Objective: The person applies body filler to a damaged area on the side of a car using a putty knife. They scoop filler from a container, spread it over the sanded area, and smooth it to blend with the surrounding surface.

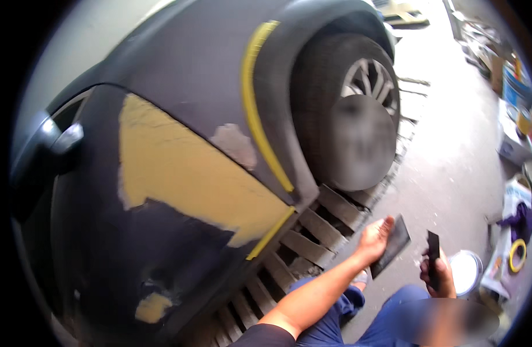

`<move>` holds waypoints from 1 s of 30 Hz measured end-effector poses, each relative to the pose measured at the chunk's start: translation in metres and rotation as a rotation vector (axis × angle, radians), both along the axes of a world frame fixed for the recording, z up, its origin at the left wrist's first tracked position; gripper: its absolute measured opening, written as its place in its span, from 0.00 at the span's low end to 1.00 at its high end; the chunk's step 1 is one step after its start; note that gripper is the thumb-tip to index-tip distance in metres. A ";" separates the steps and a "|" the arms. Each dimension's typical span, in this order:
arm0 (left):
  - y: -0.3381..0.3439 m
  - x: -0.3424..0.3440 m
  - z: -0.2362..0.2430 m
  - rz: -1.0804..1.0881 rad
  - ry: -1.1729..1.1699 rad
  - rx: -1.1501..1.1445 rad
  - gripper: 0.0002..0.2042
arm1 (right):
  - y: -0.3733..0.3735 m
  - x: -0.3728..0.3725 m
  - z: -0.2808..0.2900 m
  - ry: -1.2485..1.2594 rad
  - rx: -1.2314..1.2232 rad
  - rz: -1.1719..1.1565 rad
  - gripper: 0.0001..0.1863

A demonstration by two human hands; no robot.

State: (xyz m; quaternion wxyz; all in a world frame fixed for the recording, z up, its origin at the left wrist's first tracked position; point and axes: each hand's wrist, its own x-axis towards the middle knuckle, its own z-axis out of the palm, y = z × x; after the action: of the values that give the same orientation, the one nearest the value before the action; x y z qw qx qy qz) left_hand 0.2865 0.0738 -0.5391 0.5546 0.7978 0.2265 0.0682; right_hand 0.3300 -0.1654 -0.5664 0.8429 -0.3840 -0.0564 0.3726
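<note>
My left hand (375, 240) grips a dark, flat rectangular plate (393, 248) by its near edge, thumb laid over it. To its right, my right hand (443, 276) is closed round a narrow black filler spreader (433, 248), held upright. The two tools are apart from each other. Beyond my hands on the left stands a dark car door (98, 231), with a large patch of yellow-beige filler (167, 162) across it and a smaller filler patch (152, 308) low down. Neither hand touches the car.
Yellow masking tape (254, 98) edges the wheel arch next to the tyre (318, 110). A slatted floor grate (309, 237) runs beneath the car. At right are a white bucket (466, 273), a yellow tape roll (517, 256), a purple cloth (519, 220) and boxes (513, 141).
</note>
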 end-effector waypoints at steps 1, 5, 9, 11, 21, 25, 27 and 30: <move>-0.008 0.004 0.004 0.025 -0.003 -0.035 0.18 | -0.002 0.003 -0.011 0.020 -0.018 0.026 0.39; 0.003 0.005 0.019 0.080 0.015 -0.186 0.17 | 0.015 0.002 -0.022 0.227 0.225 0.075 0.34; -0.004 0.012 0.029 0.057 -0.162 -0.649 0.18 | 0.029 -0.005 0.005 0.126 0.124 -0.096 0.20; -0.012 0.017 0.031 0.036 -0.133 -0.665 0.15 | 0.036 -0.011 -0.001 -0.129 -0.040 -0.229 0.20; -0.018 0.021 0.029 -0.079 -0.167 -0.667 0.13 | 0.047 -0.030 0.001 -0.520 -0.357 -0.476 0.23; -0.023 0.015 0.009 -0.069 -0.020 -0.300 0.09 | 0.058 -0.038 -0.016 -0.714 -0.482 -0.492 0.24; -0.035 0.011 0.012 -0.141 -0.032 -0.122 0.19 | 0.056 -0.039 0.010 -0.539 -0.352 -0.459 0.23; -0.046 0.016 -0.002 -0.160 -0.252 -0.231 0.16 | 0.055 -0.029 0.003 -0.662 -0.397 -0.485 0.22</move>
State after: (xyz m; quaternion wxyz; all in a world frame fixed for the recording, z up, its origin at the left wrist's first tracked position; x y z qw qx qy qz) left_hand 0.3023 0.0281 -0.5407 0.6703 0.7293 0.0975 0.0966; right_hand 0.3009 -0.1109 -0.5637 0.7525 -0.6386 -0.1588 0.0252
